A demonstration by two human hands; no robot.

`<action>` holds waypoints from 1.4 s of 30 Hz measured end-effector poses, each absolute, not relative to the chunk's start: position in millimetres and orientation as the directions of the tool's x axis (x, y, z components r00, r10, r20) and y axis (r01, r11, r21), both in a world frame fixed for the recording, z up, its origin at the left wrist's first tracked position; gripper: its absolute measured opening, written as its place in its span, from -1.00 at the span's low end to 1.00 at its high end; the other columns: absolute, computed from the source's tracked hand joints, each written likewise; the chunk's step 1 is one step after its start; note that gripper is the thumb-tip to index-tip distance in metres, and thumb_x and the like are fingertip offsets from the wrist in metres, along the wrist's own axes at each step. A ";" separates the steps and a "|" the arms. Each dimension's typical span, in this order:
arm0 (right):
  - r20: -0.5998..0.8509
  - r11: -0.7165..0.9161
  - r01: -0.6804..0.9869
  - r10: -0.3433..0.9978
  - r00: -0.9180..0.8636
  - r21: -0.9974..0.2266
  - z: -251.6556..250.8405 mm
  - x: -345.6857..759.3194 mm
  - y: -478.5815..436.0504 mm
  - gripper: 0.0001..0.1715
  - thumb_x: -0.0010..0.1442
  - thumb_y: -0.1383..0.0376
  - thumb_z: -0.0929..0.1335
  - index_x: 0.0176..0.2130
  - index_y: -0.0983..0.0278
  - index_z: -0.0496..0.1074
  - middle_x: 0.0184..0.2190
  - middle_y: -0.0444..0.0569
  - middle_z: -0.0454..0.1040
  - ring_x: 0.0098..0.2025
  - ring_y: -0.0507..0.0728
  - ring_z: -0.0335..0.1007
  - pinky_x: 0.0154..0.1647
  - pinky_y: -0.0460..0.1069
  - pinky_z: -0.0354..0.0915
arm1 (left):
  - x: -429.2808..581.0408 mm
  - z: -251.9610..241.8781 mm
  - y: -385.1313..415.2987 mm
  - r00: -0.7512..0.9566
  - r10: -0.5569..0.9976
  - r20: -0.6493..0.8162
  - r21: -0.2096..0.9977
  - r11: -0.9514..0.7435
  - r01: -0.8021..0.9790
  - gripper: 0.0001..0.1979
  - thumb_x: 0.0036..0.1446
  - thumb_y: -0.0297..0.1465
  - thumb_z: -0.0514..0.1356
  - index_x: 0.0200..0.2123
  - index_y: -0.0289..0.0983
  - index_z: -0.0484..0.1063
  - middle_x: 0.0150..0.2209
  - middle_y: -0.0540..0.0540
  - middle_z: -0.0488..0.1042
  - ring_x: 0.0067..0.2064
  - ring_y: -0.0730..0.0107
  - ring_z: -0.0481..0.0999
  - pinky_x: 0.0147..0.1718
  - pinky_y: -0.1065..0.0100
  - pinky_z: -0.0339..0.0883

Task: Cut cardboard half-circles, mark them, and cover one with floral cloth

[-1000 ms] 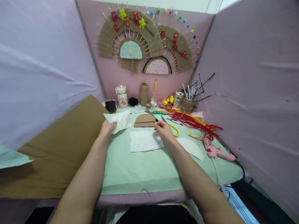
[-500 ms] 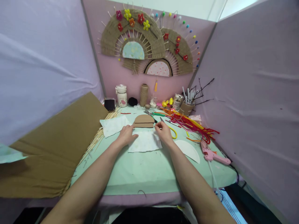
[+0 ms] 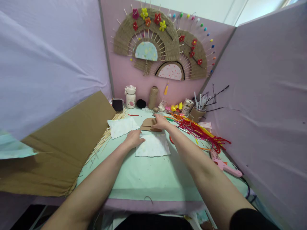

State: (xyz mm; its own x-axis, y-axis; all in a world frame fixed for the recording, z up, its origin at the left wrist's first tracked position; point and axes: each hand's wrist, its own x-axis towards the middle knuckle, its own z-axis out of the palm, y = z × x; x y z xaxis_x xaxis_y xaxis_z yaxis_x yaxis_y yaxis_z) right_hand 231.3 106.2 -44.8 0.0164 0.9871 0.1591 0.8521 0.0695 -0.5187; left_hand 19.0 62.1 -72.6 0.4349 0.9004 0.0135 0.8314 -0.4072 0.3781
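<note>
My left hand (image 3: 133, 139) lies flat, fingers spread, on the left edge of a white patterned cloth piece (image 3: 153, 146) in the middle of the green table (image 3: 153, 175). Farther back, my right hand (image 3: 160, 121) rests on the brown cardboard half-discs (image 3: 147, 124), with its fingers curled over their right end. A second white cloth piece (image 3: 122, 126) lies to the left of the cardboard.
A large cardboard sheet (image 3: 62, 143) leans at the left with wooden skewers (image 3: 105, 139) beside it. Red and orange pipe cleaners (image 3: 203, 132), a pink glue gun (image 3: 224, 164), jars and a twine spool (image 3: 153, 97) crowd the back and right. Fan decorations hang on the wall.
My left hand put the second cloth down at the left and moved onto the middle cloth. My right hand reached from the cloth's corner back to the cardboard half-discs.
</note>
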 end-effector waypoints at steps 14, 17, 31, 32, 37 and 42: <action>0.312 0.235 0.843 0.946 -0.084 -0.484 -29.4 228.5 53.9 0.11 -0.14 0.08 0.52 0.29 0.22 0.10 0.21 0.18 0.23 0.23 0.41 0.11 0.22 0.25 0.00 | 13.0 -72.4 64.6 0.449 0.894 0.005 0.475 -0.397 0.785 -0.57 -0.02 -0.25 0.25 -0.06 -0.25 0.41 -0.01 -0.25 0.52 0.04 -0.04 0.47 -0.04 0.19 0.32; 0.263 0.314 0.746 0.946 -0.191 -0.588 -33.9 227.2 13.3 0.11 -0.18 0.11 0.55 0.28 0.21 0.14 0.19 0.15 0.26 0.19 0.36 0.18 0.20 0.21 0.09 | 8.8 -68.2 66.4 0.466 0.885 -0.005 0.497 -0.402 0.769 -0.60 0.01 -0.30 0.22 -0.05 -0.25 0.41 -0.01 -0.23 0.52 0.01 0.02 0.50 -0.08 0.22 0.34; 0.117 0.235 0.736 0.971 -0.209 -0.635 -61.8 212.0 -23.5 0.03 -0.16 0.20 0.56 0.24 0.22 0.22 0.17 0.16 0.28 0.22 0.37 0.12 0.18 0.22 0.12 | 3.1 -67.0 71.1 0.520 0.854 0.009 0.502 -0.453 0.736 -0.63 0.02 -0.37 0.17 -0.06 -0.28 0.44 -0.03 -0.23 0.53 0.00 0.02 0.49 -0.05 0.20 0.33; 0.113 0.236 0.739 0.970 -0.213 -0.631 -62.6 212.5 -23.6 0.03 -0.16 0.20 0.56 0.24 0.24 0.22 0.17 0.17 0.28 0.22 0.37 0.12 0.19 0.21 0.12 | 3.0 -67.3 71.2 0.521 0.853 0.012 0.501 -0.456 0.735 -0.63 0.02 -0.37 0.17 -0.06 -0.28 0.44 -0.03 -0.23 0.53 0.00 0.02 0.49 -0.05 0.20 0.33; 0.108 0.268 0.746 0.961 -0.256 -0.610 -66.4 212.8 -23.3 0.03 -0.15 0.16 0.56 0.24 0.26 0.22 0.15 0.19 0.30 0.22 0.36 0.12 0.17 0.20 0.13 | 3.1 -67.9 72.1 0.525 0.851 0.020 0.496 -0.465 0.734 -0.66 0.03 -0.35 0.18 -0.08 -0.26 0.45 -0.05 -0.21 0.54 -0.03 0.04 0.51 -0.08 0.22 0.34; 0.077 0.252 0.766 0.963 -0.258 -0.591 -66.2 210.8 -24.6 0.01 -0.14 0.17 0.56 0.23 0.26 0.23 0.13 0.18 0.32 0.22 0.36 0.11 0.16 0.19 0.14 | 3.0 -69.3 73.1 0.531 0.847 0.019 0.492 -0.471 0.733 -0.67 0.04 -0.35 0.19 -0.09 -0.26 0.44 -0.06 -0.21 0.53 -0.04 0.04 0.50 -0.10 0.23 0.34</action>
